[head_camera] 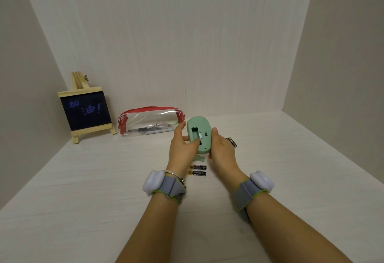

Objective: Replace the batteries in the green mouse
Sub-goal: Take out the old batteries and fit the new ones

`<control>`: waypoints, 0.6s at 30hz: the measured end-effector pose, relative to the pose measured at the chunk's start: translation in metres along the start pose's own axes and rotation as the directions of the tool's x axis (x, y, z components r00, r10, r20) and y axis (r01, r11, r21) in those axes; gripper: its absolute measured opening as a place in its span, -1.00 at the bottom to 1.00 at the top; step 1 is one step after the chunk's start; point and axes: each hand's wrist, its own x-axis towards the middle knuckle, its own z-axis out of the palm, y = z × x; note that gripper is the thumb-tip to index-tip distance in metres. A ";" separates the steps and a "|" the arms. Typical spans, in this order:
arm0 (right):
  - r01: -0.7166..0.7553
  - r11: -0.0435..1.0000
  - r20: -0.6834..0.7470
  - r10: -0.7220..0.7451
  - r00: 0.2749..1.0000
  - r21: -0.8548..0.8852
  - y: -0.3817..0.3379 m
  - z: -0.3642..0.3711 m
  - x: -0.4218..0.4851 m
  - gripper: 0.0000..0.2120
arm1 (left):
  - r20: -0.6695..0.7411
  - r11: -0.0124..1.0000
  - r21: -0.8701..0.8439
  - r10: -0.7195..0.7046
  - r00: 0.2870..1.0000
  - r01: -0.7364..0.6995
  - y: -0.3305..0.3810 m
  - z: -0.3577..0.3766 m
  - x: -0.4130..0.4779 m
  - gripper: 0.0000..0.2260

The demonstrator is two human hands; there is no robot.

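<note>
The green mouse (202, 126) is held upright above the table with its underside facing me and its battery compartment uncovered. My right hand (221, 150) grips its right edge and bottom. My left hand (181, 148) supports the left side, thumb pressed into the lower part of the compartment. The green battery cover (201, 158) lies on the table just below the mouse. Two black-and-gold batteries (197, 170) lie side by side near my left wrist. Further batteries (232, 141) lie to the right, partly hidden behind my right hand.
A clear pencil case with red trim (150, 123) holding a ruler lies at the back, just behind the mouse. A small chalkboard on a wooden easel (85, 113) stands at the back left. Walls enclose the white table (104, 190) on three sides.
</note>
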 end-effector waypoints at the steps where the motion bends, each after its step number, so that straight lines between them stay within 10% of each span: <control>1: 0.046 0.998 -0.008 -0.046 0.999 -0.032 0.001 0.000 0.000 -0.52 | -0.006 1.000 0.001 0.007 1.000 -0.007 -0.001 0.000 0.001 -0.48; 8: 0.194 0.775 -0.043 -0.274 0.961 -0.602 0.017 -0.008 0.012 -0.68 | -0.075 0.999 -0.046 -0.005 0.997 0.002 -0.008 -0.002 0.006 -0.51; 12: 0.164 0.548 0.094 -0.154 0.984 -0.820 0.025 -0.013 0.017 -0.62 | -0.055 0.999 -0.033 -0.006 0.998 0.004 -0.009 0.000 0.005 -0.49; 18: 0.104 0.500 0.121 0.003 0.993 -0.860 0.030 -0.014 0.018 -0.53 | -0.021 1.000 0.018 0.023 1.000 -0.022 -0.009 0.001 0.004 -0.46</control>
